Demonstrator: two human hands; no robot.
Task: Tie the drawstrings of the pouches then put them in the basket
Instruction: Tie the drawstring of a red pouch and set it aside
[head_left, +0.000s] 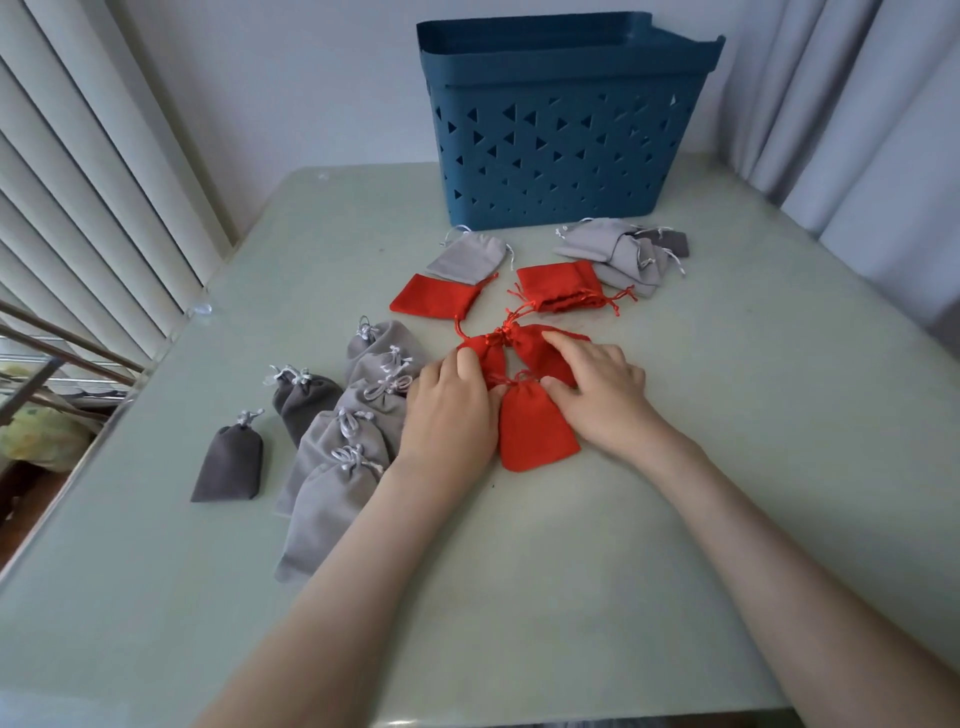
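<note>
Since everything sits on one pale green glossy tabletop (701, 467), basket (561, 156) is my reference: blue plastic, triangle cut-outs, standing at the far edge against a plain wall. Blinds (78, 182) are left of basket, curtain (857, 104) right of it.

Just in front of basket, right half: grey heap (618, 254) of loose pouches, with one dark one at its back. Touching that heap on the near side: open red pouch (558, 286), mouth slack, cords trailing toward the person. In front of basket's left corner: flat grey pouch (467, 257) overlapping flat red pouch (434, 301), both untied. Further out from basket and to its left: tied grey stack (337, 467), overlapping, knots pointing back toward basket. Left forearm covers its right edge. Two dark pouches (228, 462) (304, 402) lie left of the stack, knotted, apart from each other. In the way between hands and basket: open red pouch and its cords.

Task items: three tied red pouches, well in front of basket, between the hands.
- Near red pouch (535, 431): long axis runs toward basket, knot end facing it, leaning slightly left.
- Left red pouch (485, 358) and right red pouch (535, 348): behind it, splayed, knots meeting in the middle.
- Left hand (449, 421): fingers (464, 364) bent over left red pouch, can't tell if gripping or only pressing.
- Right hand (602, 387): fingers released, laid flat on right red pouch, thumb at near red pouch's neck.
</note>
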